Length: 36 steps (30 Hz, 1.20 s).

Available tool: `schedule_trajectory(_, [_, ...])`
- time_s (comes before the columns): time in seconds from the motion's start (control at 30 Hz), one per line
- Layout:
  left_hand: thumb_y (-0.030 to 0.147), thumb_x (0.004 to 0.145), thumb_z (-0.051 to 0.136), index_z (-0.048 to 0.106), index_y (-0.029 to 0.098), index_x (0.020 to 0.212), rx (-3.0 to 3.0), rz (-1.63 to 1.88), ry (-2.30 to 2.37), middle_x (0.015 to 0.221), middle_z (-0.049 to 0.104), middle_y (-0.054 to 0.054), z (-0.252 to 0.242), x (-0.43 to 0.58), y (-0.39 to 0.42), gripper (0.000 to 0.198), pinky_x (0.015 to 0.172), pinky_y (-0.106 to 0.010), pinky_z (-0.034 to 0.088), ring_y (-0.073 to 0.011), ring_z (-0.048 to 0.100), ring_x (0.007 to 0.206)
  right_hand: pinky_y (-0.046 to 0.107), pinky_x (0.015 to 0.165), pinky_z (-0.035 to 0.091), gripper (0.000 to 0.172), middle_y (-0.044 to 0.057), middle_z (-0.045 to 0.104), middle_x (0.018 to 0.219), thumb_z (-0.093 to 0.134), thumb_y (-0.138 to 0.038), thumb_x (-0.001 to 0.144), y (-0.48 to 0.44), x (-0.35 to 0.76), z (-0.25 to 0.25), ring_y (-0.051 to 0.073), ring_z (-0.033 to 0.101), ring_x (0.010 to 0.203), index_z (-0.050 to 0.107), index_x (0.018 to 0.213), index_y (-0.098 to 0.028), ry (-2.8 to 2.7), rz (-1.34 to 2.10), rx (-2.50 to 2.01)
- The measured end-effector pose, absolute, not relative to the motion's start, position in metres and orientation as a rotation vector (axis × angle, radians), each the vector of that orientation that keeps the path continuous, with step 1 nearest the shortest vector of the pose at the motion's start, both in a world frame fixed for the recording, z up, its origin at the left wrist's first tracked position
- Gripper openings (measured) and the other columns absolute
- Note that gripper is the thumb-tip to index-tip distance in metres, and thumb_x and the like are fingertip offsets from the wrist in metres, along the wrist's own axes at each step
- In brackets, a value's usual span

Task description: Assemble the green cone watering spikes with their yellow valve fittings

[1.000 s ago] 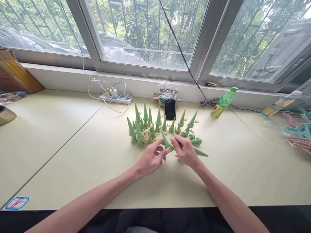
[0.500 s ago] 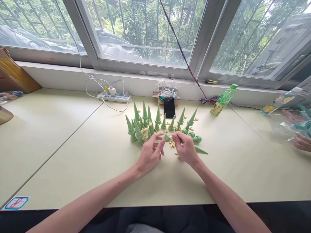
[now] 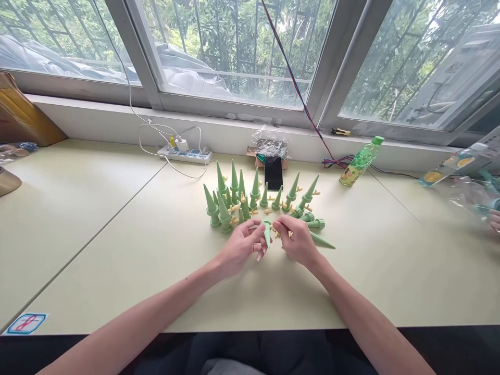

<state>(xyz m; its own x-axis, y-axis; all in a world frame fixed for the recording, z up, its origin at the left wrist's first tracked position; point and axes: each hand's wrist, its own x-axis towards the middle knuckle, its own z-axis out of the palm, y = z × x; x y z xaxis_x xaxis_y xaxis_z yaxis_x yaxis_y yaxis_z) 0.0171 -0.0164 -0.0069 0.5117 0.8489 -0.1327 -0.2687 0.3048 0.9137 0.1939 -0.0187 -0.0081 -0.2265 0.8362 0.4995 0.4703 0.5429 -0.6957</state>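
Note:
My left hand (image 3: 244,245) is closed in a pinch on a green plant-watering spike (image 3: 267,235), its tip pointing down towards me. Close beside the spike's upper end, my right hand (image 3: 297,238) has thumb and forefinger pressed together on what looks like a small yellow valve, mostly hidden by the fingers. Behind the hands stand several upright green spikes (image 3: 224,213), many with yellow valves sticking out sideways. Green caps (image 3: 317,224) and a loose spike tip (image 3: 323,240) lie by my right hand. More yellow valves are partly covered by it.
A black phone (image 3: 273,173) lies behind the spikes, beside crumpled clear wrap (image 3: 269,140). Further left is a power strip (image 3: 187,154) with white cables. A green drink bottle (image 3: 361,162) stands at the right. Another person's hand (image 3: 495,221) and plastic bags are at the right edge.
The green spike between my hands has turned so its tip points down towards me. My right fingertips have come in closer to it. The other person's hand has moved out towards the right edge.

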Motion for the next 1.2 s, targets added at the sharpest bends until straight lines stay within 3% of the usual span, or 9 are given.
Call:
schedule_trajectory(0.4, [0.038, 0.088, 0.063, 0.054, 0.019, 0.109, 1.408, 1.010, 0.765, 0.082, 0.061, -0.002, -0.011, 0.019, -0.021, 0.030, 0.054, -0.026, 0.051, -0.0113, 0.058, 0.061, 0.025, 0.048, 0.025, 0.040, -0.005, 0.033, 0.053, 0.044, -0.036, 0.097, -0.020, 0.192, -0.006, 0.009, 0.027, 0.048, 0.034, 0.062, -0.020, -1.796, 0.631, -1.161])
schedule_trajectory(0.57, [0.035, 0.090, 0.061, 0.051, 0.020, 0.115, 1.524, 1.024, 0.823, 0.074, 0.059, 0.001, -0.018, 0.017, -0.021, 0.031, 0.056, -0.027, 0.052, -0.0128, 0.059, 0.062, 0.026, 0.047, 0.025, 0.044, -0.005, 0.032, 0.051, 0.044, -0.041, 0.096, -0.021, 0.191, -0.004, 0.009, 0.027, 0.047, 0.034, 0.060, -0.020, -1.772, 0.661, -1.192])
schedule_trajectory(1.2, [0.035, 0.090, 0.061, 0.054, 0.021, 0.115, 1.485, 1.056, 0.832, 0.069, 0.058, 0.002, -0.020, 0.020, -0.021, 0.030, 0.055, -0.026, 0.052, -0.0127, 0.057, 0.060, 0.026, 0.046, 0.025, 0.045, -0.005, 0.033, 0.049, 0.048, -0.044, 0.094, -0.020, 0.188, -0.005, 0.009, 0.030, 0.046, 0.044, 0.057, -0.019, -1.718, 0.709, -1.243])
